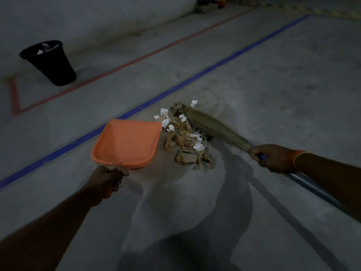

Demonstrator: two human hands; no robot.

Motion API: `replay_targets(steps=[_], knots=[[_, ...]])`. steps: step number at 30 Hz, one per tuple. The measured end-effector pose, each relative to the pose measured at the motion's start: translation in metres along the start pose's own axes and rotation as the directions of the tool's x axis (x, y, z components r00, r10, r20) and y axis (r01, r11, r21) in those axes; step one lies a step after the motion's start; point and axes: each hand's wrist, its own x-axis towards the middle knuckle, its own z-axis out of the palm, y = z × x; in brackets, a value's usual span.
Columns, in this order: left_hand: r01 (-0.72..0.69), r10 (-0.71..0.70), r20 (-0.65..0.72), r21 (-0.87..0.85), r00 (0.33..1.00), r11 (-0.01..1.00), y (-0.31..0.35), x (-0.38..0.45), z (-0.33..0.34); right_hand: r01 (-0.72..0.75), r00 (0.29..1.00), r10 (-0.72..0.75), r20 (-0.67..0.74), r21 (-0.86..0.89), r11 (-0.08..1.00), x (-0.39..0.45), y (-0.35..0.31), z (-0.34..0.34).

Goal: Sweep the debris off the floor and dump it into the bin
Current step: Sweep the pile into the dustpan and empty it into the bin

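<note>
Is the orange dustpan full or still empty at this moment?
Almost empty. The orange dustpan shows a bare inside with only tiny specks, and the debris pile lies on the floor beside it.

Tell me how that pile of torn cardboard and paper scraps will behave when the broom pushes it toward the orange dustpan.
The debris pile looks light, being small torn pieces, so it should slide easily ahead of the broom. The loose white paper bits would probably flutter or scatter. The curled cardboard may snag at the dustpan lip.

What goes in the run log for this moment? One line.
left hand: holds dustpan | right hand: grips broom | debris: piled between | bin: far left
</note>
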Motion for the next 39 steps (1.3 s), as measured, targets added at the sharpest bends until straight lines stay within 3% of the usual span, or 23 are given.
replay_targets(steps=[12, 21, 29, 35, 39], knots=[[0.058, -0.048, -0.075, 0.142, 0.996, 0.988, 0.0, -0.016, -0.044, 0.054, 0.996, -0.061, -0.059, -0.113, 0.992, -0.045, -0.01, -0.041], [0.11, -0.133, 0.093, 0.219, 0.987, 0.97, -0.018, -0.021, -0.058, 0.067, 0.992, -0.085, -0.09, -0.182, 0.981, 0.001, -0.046, -0.037], [0.157, -0.168, 0.069, 0.139, 0.983, 0.978, -0.029, -0.016, -0.07, 0.125, 0.972, -0.208, -0.108, -0.516, 0.848, 0.061, -0.08, -0.048], [0.168, -0.18, 0.09, 0.123, 0.98, 0.978, -0.041, -0.02, -0.07, 0.185, 0.97, -0.242, -0.011, -0.611, 0.77, 0.094, -0.131, -0.047], [0.175, -0.19, 0.12, 0.126, 0.975, 0.977, -0.038, -0.018, -0.06, 0.176, 0.983, -0.16, 0.093, -0.731, 0.659, 0.104, -0.157, -0.048]])
